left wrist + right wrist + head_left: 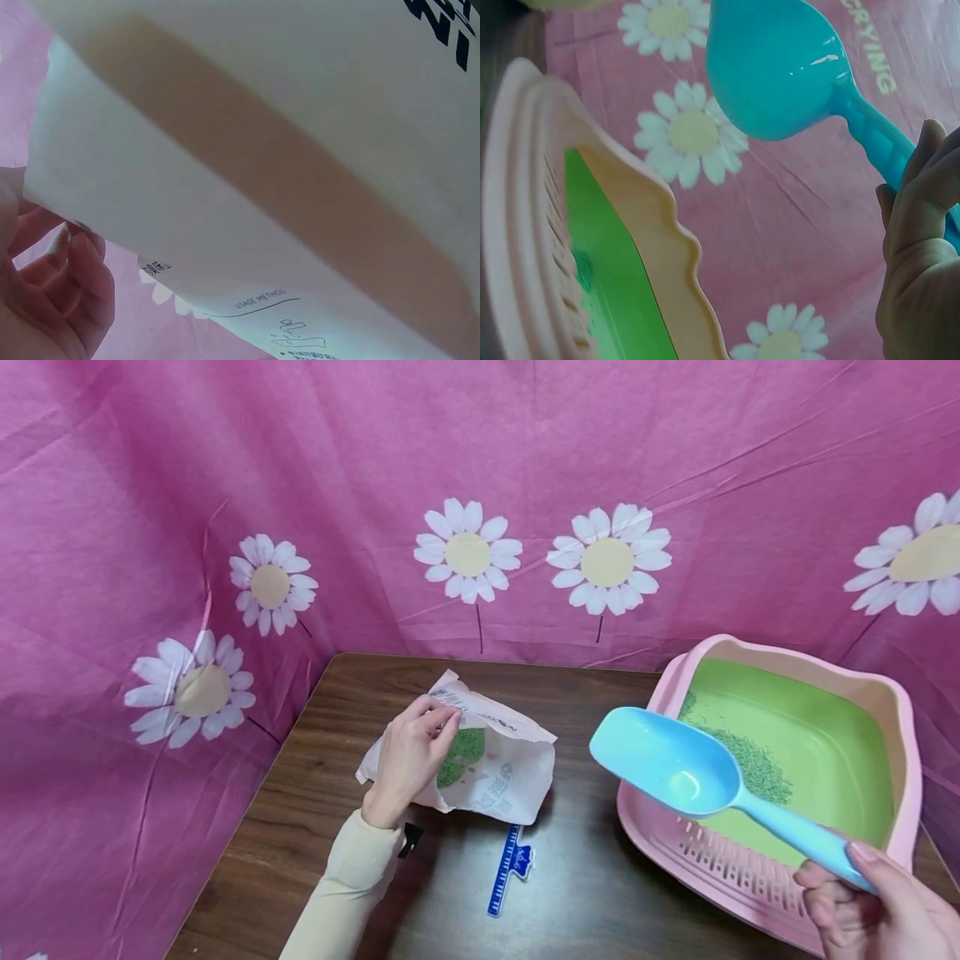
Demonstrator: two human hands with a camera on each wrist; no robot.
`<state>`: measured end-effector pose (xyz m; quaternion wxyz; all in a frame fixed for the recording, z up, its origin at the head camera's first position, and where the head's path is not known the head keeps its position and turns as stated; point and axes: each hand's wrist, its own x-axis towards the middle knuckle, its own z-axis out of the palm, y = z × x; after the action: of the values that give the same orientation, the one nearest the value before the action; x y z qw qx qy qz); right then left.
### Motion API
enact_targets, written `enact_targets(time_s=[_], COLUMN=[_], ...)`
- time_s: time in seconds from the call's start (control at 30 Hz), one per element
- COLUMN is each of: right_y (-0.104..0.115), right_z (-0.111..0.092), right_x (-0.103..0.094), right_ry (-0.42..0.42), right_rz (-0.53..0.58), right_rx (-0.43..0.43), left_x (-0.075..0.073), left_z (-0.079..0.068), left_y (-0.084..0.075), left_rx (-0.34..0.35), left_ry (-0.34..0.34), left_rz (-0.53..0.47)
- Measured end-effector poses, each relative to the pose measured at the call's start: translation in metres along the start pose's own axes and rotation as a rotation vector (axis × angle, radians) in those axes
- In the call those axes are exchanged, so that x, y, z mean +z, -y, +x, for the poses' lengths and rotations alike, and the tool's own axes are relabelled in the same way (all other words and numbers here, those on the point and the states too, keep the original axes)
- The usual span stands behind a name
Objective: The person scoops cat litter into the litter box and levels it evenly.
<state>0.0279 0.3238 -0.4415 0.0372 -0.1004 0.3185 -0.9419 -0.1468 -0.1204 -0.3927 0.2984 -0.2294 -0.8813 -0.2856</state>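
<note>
My left hand (411, 750) pinches the upper edge of a white paper bag (498, 789) lying on the table, its mouth spread wide. Green pellets (467, 752) show inside. In the left wrist view the printed bag (150, 172) fills most of the picture, with the fingers (86, 277) at its edge. My right hand (888, 902) grips the handle of a light blue scoop (667, 760), held above the near left side of a pink litter box (903, 760). The scoop's bowl faces up and looks empty. Green pellets (750, 764) lie at the left of the box's green floor.
A blue and clear bag clip (506, 872) lies on the brown table (570, 893) in front of the bag. Close to my left wrist is a small black object (410, 840). A pink cloth (360, 485) with daisies hangs behind and to the left.
</note>
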Motion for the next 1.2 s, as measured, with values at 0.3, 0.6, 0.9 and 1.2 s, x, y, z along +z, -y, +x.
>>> enact_targets(time_s=[0.3, 0.6, 0.9, 1.2], right_y=[-0.034, -0.07, -0.104, -0.13], right_z=[0.008, 0.022, 0.043, 0.071], right_x=[0.027, 0.054, 0.078, 0.096], right_ry=[-0.048, -0.16, -0.232, -0.399], right_rz=[-0.067, -0.328, -0.466, -0.603], right_rx=[0.017, 0.105, 0.101, 0.242], left_x=[0.0, -0.001, 0.0, 0.002], left_z=[0.0, -0.002, -0.003, -0.005], left_y=[0.001, 0.001, 0.0, 0.001], left_rx=[-0.004, 0.009, 0.01, 0.015], left_ry=[0.0, 0.006, 0.022, 0.035], left_rz=[-0.005, -0.02, -0.015, -0.019])
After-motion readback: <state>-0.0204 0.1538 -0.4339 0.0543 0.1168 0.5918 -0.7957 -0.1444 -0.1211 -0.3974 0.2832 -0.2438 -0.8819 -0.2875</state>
